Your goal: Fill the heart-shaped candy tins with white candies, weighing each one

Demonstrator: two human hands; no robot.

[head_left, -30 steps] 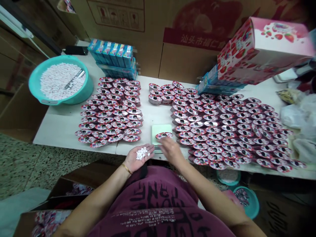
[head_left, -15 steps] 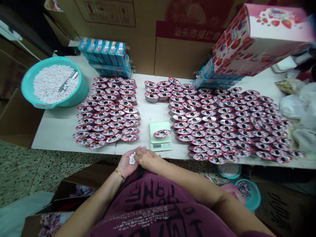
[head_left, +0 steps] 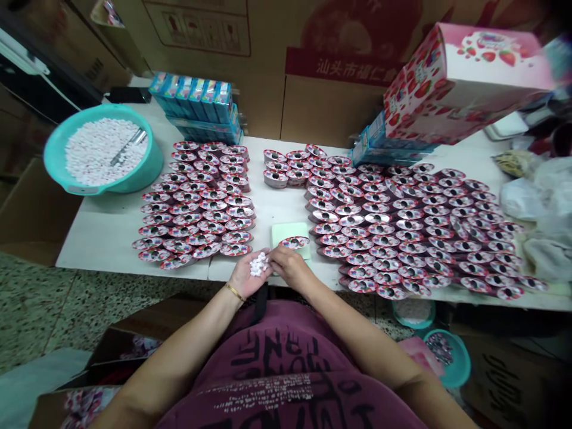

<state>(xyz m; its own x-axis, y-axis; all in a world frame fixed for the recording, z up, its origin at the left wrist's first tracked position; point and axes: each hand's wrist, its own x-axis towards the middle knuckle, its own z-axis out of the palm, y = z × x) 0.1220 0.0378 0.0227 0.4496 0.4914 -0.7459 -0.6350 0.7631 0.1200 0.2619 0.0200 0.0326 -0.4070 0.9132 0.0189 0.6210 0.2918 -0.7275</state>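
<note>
Left hand (head_left: 247,275) lies palm-up at the worktop's near edge, cupping small white candies (head_left: 258,265). Right hand (head_left: 289,266) pinches at that pile, fingertips pressed together.

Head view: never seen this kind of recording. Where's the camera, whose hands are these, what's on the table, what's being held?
There is no machine here. A person works with bare hands, and the single camera sits on their head looking forward and down, so the arms enter from the bottom edge. The left hand is cupped palm up with a small heap of white tablets in it. The right hand has its fingertips at that heap; whether it has pinched any is too small to tell. Just beyond, one pink cup sits on a pale green scale. The white table carries two fields of similar pink cups, a teal basin of tablets with a metal scoop, and blue boxes.
</note>
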